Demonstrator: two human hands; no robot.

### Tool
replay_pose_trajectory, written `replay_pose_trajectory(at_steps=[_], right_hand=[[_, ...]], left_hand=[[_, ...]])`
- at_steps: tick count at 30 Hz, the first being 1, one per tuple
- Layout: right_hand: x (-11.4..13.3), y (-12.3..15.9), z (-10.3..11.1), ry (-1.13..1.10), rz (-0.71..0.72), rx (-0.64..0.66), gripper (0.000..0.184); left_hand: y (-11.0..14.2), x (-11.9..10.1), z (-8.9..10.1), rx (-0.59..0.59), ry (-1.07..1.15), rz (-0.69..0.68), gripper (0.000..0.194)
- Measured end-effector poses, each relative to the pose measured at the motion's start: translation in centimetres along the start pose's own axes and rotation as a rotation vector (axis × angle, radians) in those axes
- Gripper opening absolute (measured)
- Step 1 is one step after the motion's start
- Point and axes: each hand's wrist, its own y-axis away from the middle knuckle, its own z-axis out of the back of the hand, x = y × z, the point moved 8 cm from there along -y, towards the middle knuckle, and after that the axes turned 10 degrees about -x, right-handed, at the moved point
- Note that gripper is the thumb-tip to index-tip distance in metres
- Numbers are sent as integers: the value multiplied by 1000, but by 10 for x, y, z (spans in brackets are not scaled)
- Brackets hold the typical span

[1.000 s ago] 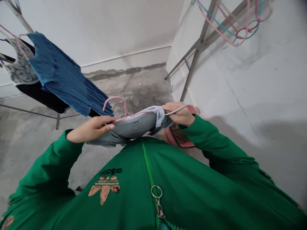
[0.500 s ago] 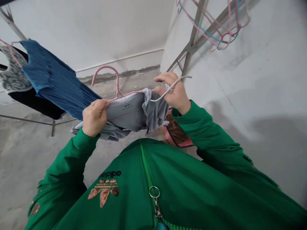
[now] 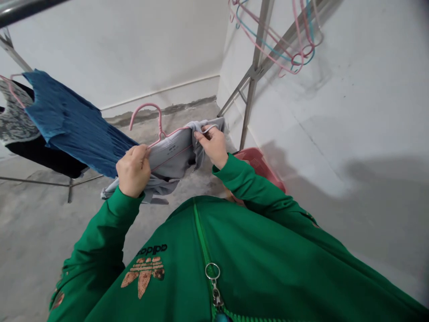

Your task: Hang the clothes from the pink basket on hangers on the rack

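A pink clothes hanger [image 3: 160, 123] lies inside the neck of a light grey shirt [image 3: 172, 154], its hook pointing up and away from me. My left hand [image 3: 134, 171] is closed around the left side of the hanger and the shirt's collar. At the right end of the collar, my right hand [image 3: 213, 144] pinches the grey fabric, with a thin pale drawstring-like cord looped by its fingers. The shirt's lower part hangs below in folds, partly hidden behind my left hand.
A blue garment [image 3: 77, 120] and a black garment with a patterned top [image 3: 43, 154] hang at the left. Several pink and blue hangers [image 3: 291, 56] hang from a metal rack [image 3: 256, 74] at the upper right. A pink basket [image 3: 261, 167] stands near the right wall.
My right hand has moved left and down onto the collar's end, its fingers closing there. The pale cord that stuck out beyond it now lies close to the fabric. The view has shifted slightly.
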Motion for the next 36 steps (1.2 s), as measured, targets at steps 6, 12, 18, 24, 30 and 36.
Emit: replay_pose_trajectory(at_steps=[6,12,18,24,30,36], right_hand=[[14,-1,-22,-238,-147,143,35],[-16,-7,-15,-373,-408,32,35],[-26,1,4,-337,-394,-66,32],[-23,-13,2,-348,-442,91,37],[-11,-27,6,-339,-555,134,28],[2,-6,-3,-485,-825,106,28]], left_hand=[[10,8,-26,66,-120,0,22],[12,19,-24,24,-101,24,21],[7,25,-16,0,-55,63,21],[9,9,-21,49,-49,-44,21],[19,-11,-32,131,-121,-214,25],[21,-8,-36,108,-177,-240,25]])
